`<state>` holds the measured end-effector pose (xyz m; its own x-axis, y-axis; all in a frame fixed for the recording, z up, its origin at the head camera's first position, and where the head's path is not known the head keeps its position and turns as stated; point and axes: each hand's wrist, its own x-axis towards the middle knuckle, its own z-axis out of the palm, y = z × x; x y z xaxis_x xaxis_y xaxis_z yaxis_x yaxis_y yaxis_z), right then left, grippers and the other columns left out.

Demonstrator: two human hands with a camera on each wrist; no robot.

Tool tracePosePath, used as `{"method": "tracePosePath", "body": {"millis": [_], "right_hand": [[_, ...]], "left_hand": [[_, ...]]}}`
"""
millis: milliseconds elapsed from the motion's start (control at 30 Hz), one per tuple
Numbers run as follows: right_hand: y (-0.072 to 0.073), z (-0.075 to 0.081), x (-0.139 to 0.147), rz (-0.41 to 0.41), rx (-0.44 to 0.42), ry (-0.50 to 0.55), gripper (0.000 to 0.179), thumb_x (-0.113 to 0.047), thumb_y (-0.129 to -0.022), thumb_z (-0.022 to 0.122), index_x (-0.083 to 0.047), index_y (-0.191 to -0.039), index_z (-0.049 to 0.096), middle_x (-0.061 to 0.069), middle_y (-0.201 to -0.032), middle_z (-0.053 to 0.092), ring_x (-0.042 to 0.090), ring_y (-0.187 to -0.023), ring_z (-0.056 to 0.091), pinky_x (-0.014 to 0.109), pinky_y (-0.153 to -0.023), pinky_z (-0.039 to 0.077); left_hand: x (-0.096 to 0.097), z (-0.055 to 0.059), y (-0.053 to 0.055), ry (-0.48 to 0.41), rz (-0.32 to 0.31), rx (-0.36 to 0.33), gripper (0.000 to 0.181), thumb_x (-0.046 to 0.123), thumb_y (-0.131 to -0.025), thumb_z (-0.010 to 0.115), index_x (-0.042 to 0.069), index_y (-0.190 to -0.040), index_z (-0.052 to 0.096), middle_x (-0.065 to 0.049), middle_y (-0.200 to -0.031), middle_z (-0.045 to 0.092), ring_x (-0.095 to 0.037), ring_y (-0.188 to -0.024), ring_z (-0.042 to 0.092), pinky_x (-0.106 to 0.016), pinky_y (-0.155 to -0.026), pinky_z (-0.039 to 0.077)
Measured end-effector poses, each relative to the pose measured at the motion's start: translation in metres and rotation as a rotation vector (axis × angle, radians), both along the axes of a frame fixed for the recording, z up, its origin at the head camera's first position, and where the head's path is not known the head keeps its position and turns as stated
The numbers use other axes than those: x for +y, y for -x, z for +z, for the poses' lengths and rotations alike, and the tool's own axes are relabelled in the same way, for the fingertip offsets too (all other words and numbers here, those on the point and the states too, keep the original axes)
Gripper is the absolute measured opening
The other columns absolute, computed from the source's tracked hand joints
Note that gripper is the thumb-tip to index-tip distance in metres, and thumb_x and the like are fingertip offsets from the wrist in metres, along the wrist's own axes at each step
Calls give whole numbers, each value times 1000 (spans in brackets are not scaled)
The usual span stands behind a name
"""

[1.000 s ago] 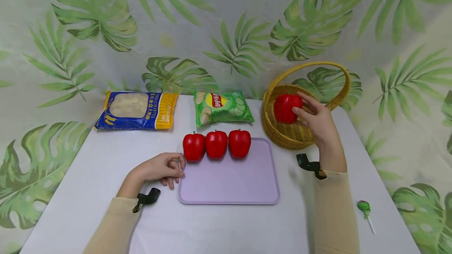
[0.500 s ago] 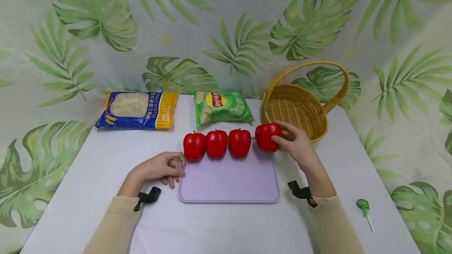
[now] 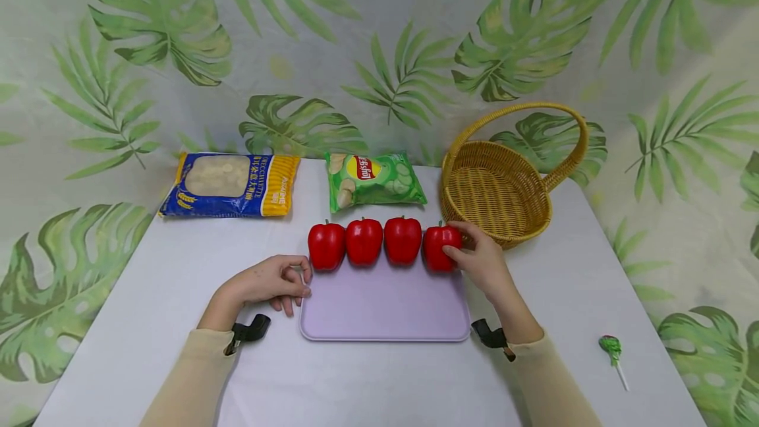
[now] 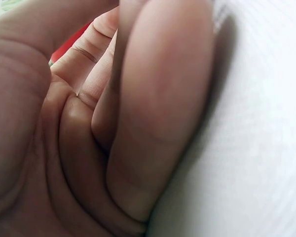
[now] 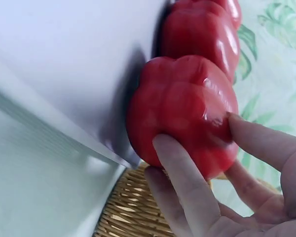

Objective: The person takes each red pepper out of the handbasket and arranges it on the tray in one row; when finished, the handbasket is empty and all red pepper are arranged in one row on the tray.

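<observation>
At the back right corner of the lavender tray [image 3: 384,308], my right hand [image 3: 485,267] grips a red bell pepper [image 3: 439,249]. Thumb and fingers [image 5: 185,180] press on opposite sides of it in the right wrist view. Three more red bell peppers [image 3: 364,242] stand in a row along the tray's back edge, to the left of the held one. My left hand [image 3: 263,283] rests by the tray's left rim, its fingers loosely curled with nothing seen between them. In the left wrist view those curled fingers [image 4: 163,74] lie close against the white tabletop.
Behind the tray's right end stands a wicker basket [image 3: 495,193] with a tall handle. A green chip bag [image 3: 376,180] lies behind the peppers, and a blue and yellow pasta bag [image 3: 228,186] at the back left. A lollipop [image 3: 612,351] lies far right.
My right hand has brought the bell pepper out of the basket, leftward and toward me, to the right end of the row on the tray. The left hand has stayed in place.
</observation>
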<state>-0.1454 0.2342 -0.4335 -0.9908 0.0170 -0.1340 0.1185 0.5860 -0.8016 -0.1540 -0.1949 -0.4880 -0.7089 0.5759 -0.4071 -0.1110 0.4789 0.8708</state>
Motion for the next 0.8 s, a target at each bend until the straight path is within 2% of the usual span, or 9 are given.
{"method": "tracePosePath", "body": {"millis": [167, 333, 533, 800], "right_hand": [[0, -5, -4, -10, 1, -26, 54, -17, -102, 70, -13, -153, 53, 25, -155, 53, 50, -135, 61, 47, -90, 65], [0, -9, -7, -25, 24, -61, 54, -19, -102, 70, -14, -153, 53, 26, -153, 55, 49, -132, 64, 50, -93, 64], [2, -12, -8, 0, 48, -106, 57, -21, -102, 71, -15, -155, 51, 23, -155, 55, 46, -133, 62, 56, -102, 58], [4, -13, -3, 29, 34, -105, 62, -23, -101, 73, -18, -158, 48, 20, -159, 52, 45, -137, 60, 53, -97, 61]], "left_hand": [[0, -1, 0, -4, 1, -7, 21, 20, -100, 74, 9, -111, 59, -4, -77, 74, -23, -63, 76, -23, -51, 53], [0, -1, 0, -3, 1, -8, 21, 20, -99, 74, 9, -111, 59, -3, -77, 74, -22, -63, 76, -23, -50, 53], [-1, -2, 0, 1, -4, -5, 22, 20, -100, 74, 9, -111, 59, -4, -77, 74, -23, -63, 76, -23, -50, 53], [-1, -3, 1, 5, 1, -8, 22, 21, -99, 74, 9, -111, 60, -4, -77, 74, -22, -63, 76, -23, -50, 52]]}}
